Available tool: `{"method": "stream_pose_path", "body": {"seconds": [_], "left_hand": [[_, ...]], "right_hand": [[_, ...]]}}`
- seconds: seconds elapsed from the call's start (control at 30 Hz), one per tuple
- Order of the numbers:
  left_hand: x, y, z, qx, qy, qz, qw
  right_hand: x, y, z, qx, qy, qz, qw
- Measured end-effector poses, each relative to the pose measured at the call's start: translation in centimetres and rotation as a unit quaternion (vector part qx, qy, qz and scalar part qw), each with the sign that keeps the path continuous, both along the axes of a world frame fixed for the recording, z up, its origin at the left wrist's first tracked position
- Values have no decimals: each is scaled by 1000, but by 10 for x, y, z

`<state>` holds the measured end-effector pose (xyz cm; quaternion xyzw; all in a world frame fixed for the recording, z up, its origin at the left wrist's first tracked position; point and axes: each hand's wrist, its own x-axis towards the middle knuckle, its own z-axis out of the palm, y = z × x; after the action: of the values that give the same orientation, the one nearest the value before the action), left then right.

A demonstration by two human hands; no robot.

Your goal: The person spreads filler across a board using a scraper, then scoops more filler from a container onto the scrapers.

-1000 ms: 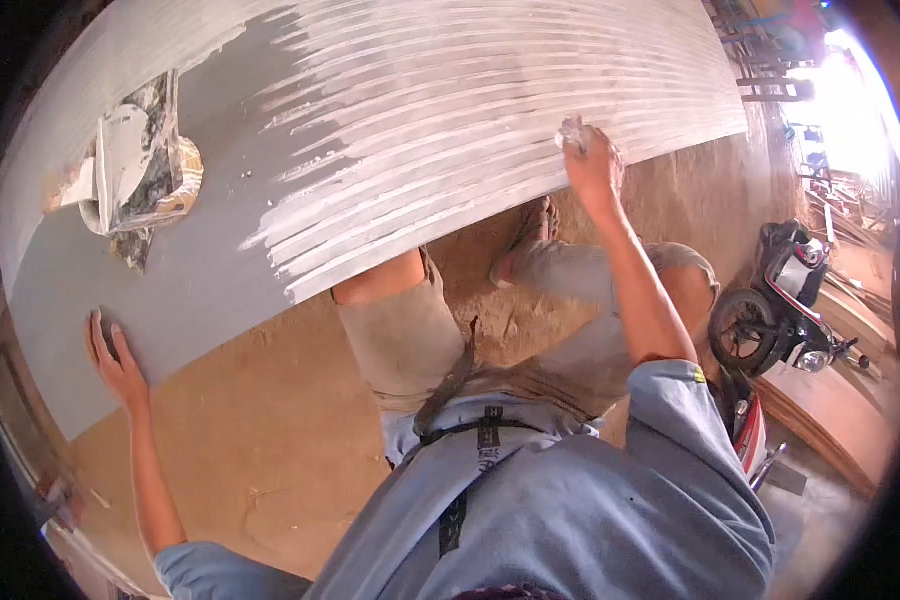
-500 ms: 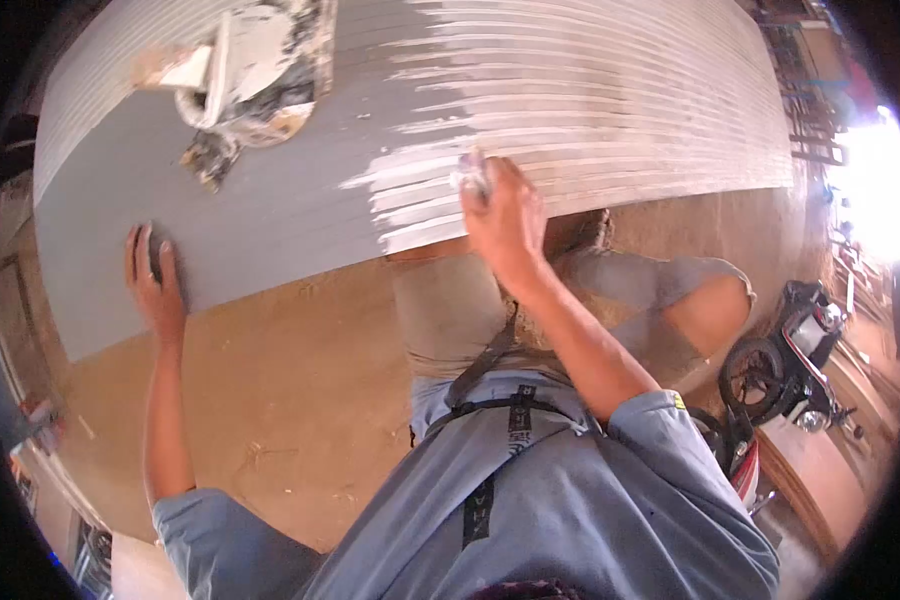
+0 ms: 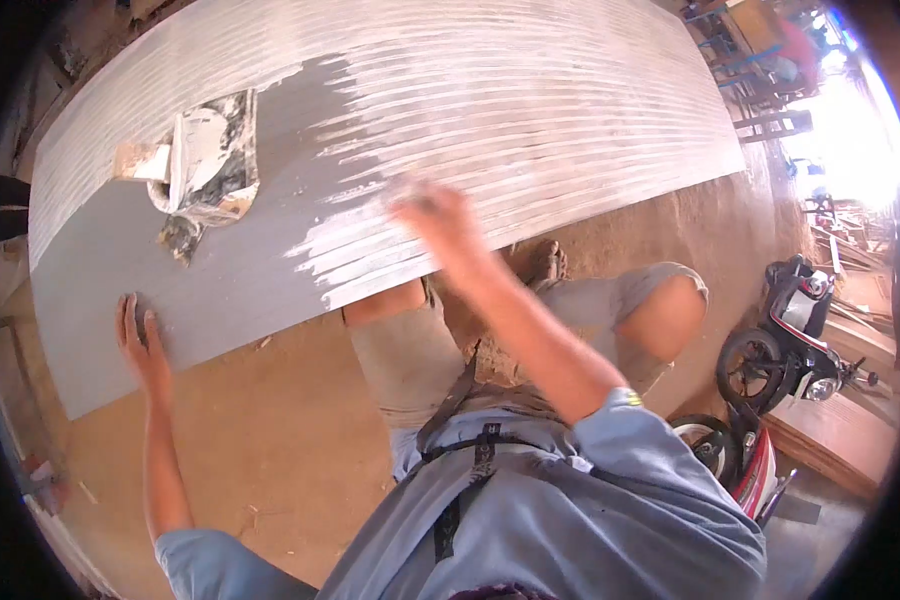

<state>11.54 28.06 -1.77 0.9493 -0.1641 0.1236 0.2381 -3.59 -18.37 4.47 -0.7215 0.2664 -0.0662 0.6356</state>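
A large grey panel (image 3: 240,290) with parallel ridges lies in front of me, its right and far parts coated in white streaks. My right hand (image 3: 435,215), blurred, is closed over the border between white and bare grey. Its fingers hold a small white-smeared thing (image 3: 402,190) whose kind I cannot tell. Near the panel's front left edge rests my left hand (image 3: 142,340), with a small dark object (image 3: 151,326) between thumb and fingers. Farther back on the panel stands a paste-smeared container (image 3: 238,180) with white paste, a pale block-like piece (image 3: 142,162) and a crumpled dark lump (image 3: 180,240) beside it.
My knees (image 3: 660,310) are close under the panel's front edge. A motorbike (image 3: 795,330) stands at the right, near wooden boards (image 3: 830,445). Another person (image 3: 792,45) is at the far right, by bright light. The brown floor (image 3: 270,420) shows below.
My right hand has moved left along the panel. White streaks reach farther left near the front edge in view. The whole view has shifted, with the panel and container lower and leftward.
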Motion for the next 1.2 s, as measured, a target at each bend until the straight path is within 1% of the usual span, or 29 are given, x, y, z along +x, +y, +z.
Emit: {"method": "stream_pose_path", "body": {"seconds": [0.03,0.07,0.13,0.2,0.23,0.3,0.33,0.4,0.43,0.5,0.53,0.6,0.63,0.7,0.77,0.8,0.87,0.9,0.93,0.97,1.03,1.07,1.13,1.17,1.2], "left_hand": [[0,-2,1,-16,8,2,1000],[2,-3,1,-20,8,1,1000],[3,1,-1,20,1,-6,1000],[4,7,-5,25,-5,-7,1000],[6,6,-6,30,-15,-10,999],[4,3,-5,27,-8,-6,1000],[5,2,-4,26,-1,-2,1000],[7,2,-5,19,-5,-14,1000],[8,2,-5,13,-10,-22,1000],[8,1,-2,14,2,-22,1000],[6,-1,0,13,6,-16,1000],[4,-6,4,36,4,-3,999],[3,-7,7,57,-1,3,998],[6,-1,-1,57,-5,0,998],[11,6,-8,52,-15,-5,999],[11,6,-7,51,-14,-16,998],[12,8,-7,49,-18,-26,998],[8,5,-3,46,-8,-18,999],[6,2,-1,44,4,-10,999],[5,-1,1,43,2,-9,999],[3,-4,2,49,6,6,999],[4,-2,1,49,8,7,999],[7,4,-4,41,3,-23,999],[7,5,-5,42,5,-21,999],[8,5,-5,44,5,-18,999]], "right_hand": [[-8,-45,-3,-67,42,-33,996],[-16,-89,-11,-129,31,-58,989],[-35,-175,-29,-254,22,-117,960],[-45,-218,-17,-356,198,-130,904],[-43,-229,-24,-358,197,-129,903],[-41,-234,-34,-446,131,-149,873],[-38,-233,-35,-446,134,-150,872],[-31,-227,-37,-508,201,-156,823],[-30,-226,-39,-507,206,-154,822],[-29,-219,-41,-554,174,-132,803],[-25,-207,-34,-553,177,-129,804],[-14,-181,-27,-506,208,-104,830],[-12,-174,-46,-526,176,-101,826],[-5,-153,-80,-507,22,-109,855],[12,-113,-40,-380,160,-80,908],[14,-107,-31,-382,154,-85,907],[15,-102,-17,-299,176,-4,938],[14,-103,-10,-250,171,-17,953],[11,-115,-17,-251,168,-17,953],[7,-134,-29,-262,37,-71,962],[-6,-184,-34,-256,-7,-132,958],[-14,-215,-30,-245,81,-138,956],[-24,-274,-51,-388,155,-130,899],[-21,-273,-52,-388,156,-126,900],[-20,-269,-49,-451,179,-118,866]]}}
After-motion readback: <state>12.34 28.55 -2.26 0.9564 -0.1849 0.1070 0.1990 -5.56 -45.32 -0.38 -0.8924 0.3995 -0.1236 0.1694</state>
